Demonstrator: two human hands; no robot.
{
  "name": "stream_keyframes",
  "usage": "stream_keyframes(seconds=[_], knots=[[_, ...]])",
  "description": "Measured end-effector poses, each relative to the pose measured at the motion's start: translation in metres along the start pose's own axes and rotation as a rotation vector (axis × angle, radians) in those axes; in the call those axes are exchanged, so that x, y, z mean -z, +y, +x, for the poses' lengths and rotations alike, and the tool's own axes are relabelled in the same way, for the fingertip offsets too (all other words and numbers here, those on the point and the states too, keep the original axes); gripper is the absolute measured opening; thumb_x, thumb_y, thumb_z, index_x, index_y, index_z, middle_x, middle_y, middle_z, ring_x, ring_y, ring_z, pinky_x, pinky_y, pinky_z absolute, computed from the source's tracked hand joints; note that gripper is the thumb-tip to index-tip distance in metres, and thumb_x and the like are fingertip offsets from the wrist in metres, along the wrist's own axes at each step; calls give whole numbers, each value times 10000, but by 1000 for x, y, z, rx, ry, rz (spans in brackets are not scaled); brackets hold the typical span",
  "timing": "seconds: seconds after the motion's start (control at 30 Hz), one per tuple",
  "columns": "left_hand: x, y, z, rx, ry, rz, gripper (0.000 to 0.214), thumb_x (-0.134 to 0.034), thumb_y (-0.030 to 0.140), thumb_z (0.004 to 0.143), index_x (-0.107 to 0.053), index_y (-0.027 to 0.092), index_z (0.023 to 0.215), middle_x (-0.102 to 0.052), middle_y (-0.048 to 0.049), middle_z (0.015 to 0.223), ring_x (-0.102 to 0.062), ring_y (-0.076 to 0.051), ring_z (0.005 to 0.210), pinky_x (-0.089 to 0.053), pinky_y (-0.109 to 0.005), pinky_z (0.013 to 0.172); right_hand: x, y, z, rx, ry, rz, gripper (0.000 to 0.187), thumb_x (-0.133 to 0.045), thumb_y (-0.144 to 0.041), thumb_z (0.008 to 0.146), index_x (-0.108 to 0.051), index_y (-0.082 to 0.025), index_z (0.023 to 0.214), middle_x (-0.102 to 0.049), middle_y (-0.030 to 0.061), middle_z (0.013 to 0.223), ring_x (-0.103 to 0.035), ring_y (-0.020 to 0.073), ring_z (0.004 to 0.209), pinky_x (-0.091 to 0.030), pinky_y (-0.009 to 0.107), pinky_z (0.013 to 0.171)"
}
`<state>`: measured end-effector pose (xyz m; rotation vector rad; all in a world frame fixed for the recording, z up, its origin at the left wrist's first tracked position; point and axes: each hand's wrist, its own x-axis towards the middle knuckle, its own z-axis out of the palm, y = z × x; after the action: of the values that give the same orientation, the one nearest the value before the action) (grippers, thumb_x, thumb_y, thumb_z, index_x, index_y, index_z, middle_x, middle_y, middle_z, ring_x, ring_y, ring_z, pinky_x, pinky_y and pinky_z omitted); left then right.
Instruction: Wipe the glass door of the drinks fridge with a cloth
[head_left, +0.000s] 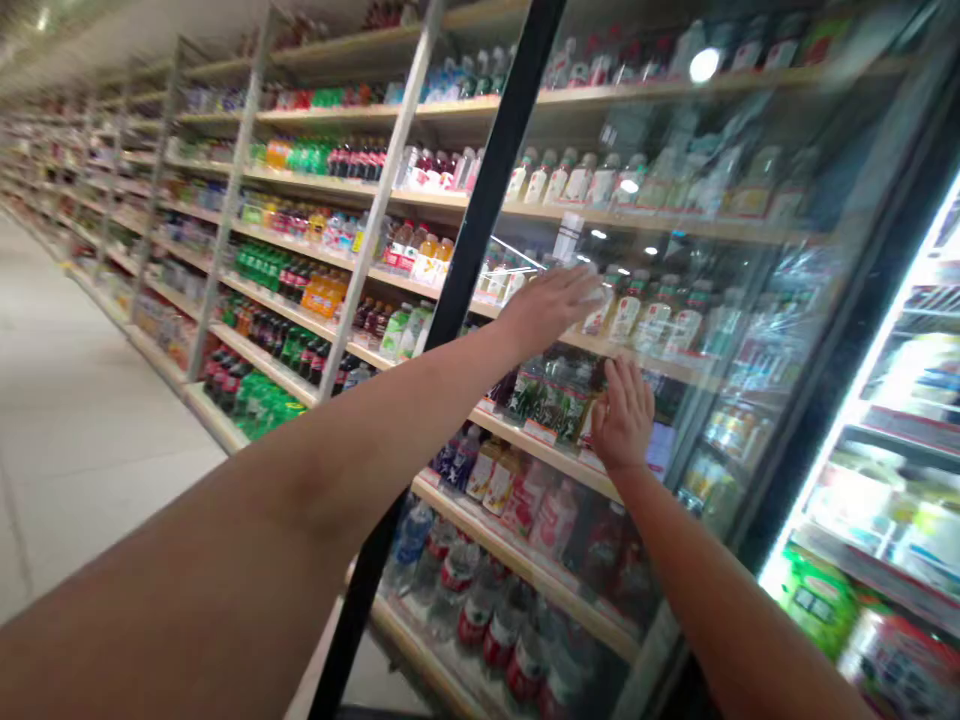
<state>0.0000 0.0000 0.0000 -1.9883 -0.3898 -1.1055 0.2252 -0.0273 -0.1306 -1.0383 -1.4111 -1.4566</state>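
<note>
A glass cooler door (795,140) in a black frame (480,210) stands swung open in front of me. My left hand (551,303) lies flat against the pane with its fingers stretched out. A whitish patch shows at its fingertips; whether it is a cloth or a reflection I cannot tell. Lower and to the right, my right hand (624,415) is at the glass, fingers upright and slightly apart, holding nothing visible. Through the pane, bottles with white labels (625,318) and dark-green bottles (551,395) show behind the hands.
Shelving (337,325) full of drink bottles runs away to the left beside a pale floor (90,430). At the right is a lit cooler interior with stocked shelves (885,560) and a green package (817,600). Bright light reflections lie on the glass.
</note>
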Motion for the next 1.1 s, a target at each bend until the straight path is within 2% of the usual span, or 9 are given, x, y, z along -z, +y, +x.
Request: stream_keyframes(seconds=[0.1,0.2,0.37,0.47,0.57,0.73,0.9,1.0,1.1], knots=[[-3,6,-5,42,39,16,455,-387,118,995,-514,232,1417,-389,-35,1574,-318,-260,1466,-297,-458,1192,1,3,-2,-8,-35,9,569,-386,-248,964,-358,-202,1530,-458,114,1535,-341,233,1479,-274,459,1201],[-8,14,-16,-53,-10,-29,506,-394,113,987,-423,229,1478,-417,-47,1556,-348,-240,1448,-341,-443,1162,6,0,3,-27,-10,87,562,-398,-230,962,-370,-222,1523,-477,109,1519,-359,243,1468,-300,495,1193],[-20,16,-29,-132,67,-251,710,-409,72,951,-134,261,1578,-423,-62,1550,-387,-166,1426,-371,-377,1152,17,-26,43,-34,114,227,628,-393,-229,974,-214,-219,1576,-373,130,1575,-337,258,1477,-358,536,1175],[-24,16,-32,-68,185,-413,862,-423,62,898,82,224,1577,-285,-107,1618,-322,-178,1467,-384,-370,1155,14,-43,72,120,64,262,618,-365,-202,986,-200,-249,1580,-388,104,1570,-321,237,1487,-362,528,1187],[-16,13,-32,117,270,-476,917,-392,59,852,198,164,1546,-127,-148,1656,-227,-194,1506,-362,-391,1173,6,-51,83,176,-16,280,565,-380,-199,996,-304,-278,1550,-484,72,1505,-347,230,1473,-361,519,1198],[3,-7,-24,250,287,-267,717,-305,157,930,-11,192,1583,-179,-83,1654,-122,-187,1530,-165,-451,1248,2,-59,60,188,-28,315,547,-442,-187,987,-381,-283,1523,-532,78,1461,-361,247,1463,-353,509,1203],[0,-20,-19,280,118,9,593,-321,301,980,-262,163,1554,-210,-83,1646,-77,-266,1537,-23,-523,1256,13,-55,24,409,-179,332,539,-518,-182,966,-428,-266,1491,-575,84,1429,-380,259,1457,-374,501,1180],[-4,-18,-21,299,58,70,602,-328,346,988,-252,176,1561,-208,-65,1648,-63,-275,1537,-28,-540,1256,16,-25,29,533,-225,336,464,-511,-135,960,-531,-275,1402,-624,60,1375,-434,231,1425,-399,457,1162],[-6,-17,-23,306,46,100,604,-320,360,994,-232,203,1571,-191,-42,1654,-61,-265,1538,-51,-524,1260,14,30,64,402,-91,278,414,-470,-105,952,-596,-232,1325,-643,87,1336,-457,227,1406,-415,445,1140]])
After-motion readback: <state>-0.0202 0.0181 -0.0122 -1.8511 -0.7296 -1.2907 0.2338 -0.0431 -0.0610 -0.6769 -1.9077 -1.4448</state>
